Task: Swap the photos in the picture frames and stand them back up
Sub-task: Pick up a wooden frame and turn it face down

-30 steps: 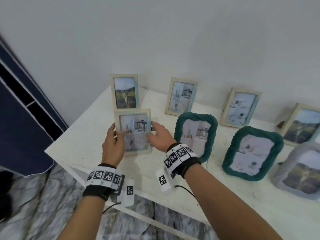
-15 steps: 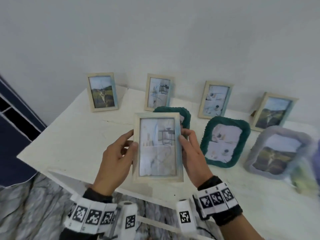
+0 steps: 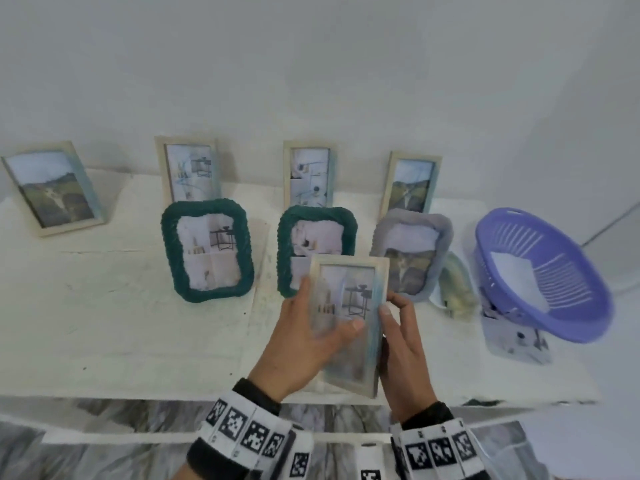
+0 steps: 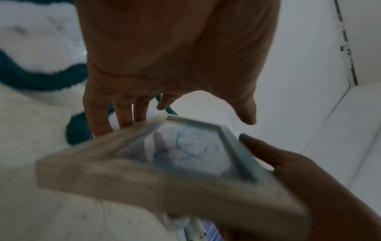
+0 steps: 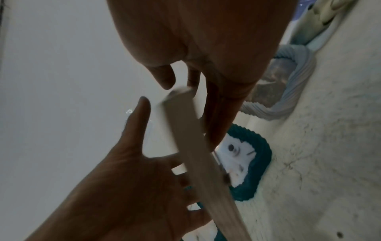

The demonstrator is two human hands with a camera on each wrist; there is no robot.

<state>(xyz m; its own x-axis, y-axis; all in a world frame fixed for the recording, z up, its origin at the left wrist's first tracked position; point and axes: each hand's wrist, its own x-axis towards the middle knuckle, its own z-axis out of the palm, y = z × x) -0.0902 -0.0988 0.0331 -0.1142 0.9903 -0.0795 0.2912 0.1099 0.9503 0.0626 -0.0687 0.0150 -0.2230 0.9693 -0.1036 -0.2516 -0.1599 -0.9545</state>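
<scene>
Both hands are grasping one pale wooden frame (image 3: 349, 320), lifted clear of the white table (image 3: 121, 306) at its near edge: the left hand (image 3: 304, 344) is pinching its left side, thumb lying across the glass, while the right hand (image 3: 403, 355) is clasping its right edge. Just beyond it the teal woven frames (image 3: 207, 251) are standing, wooden ones behind. The frame is probably light and stiff, its glass slippery and breakable, so holding by the wooden rails looks safest

Left hand (image 3: 301, 344) and right hand (image 3: 403, 355) holding pale wooden frame (image 3: 349, 320) above white table (image 3: 121, 323)
</scene>
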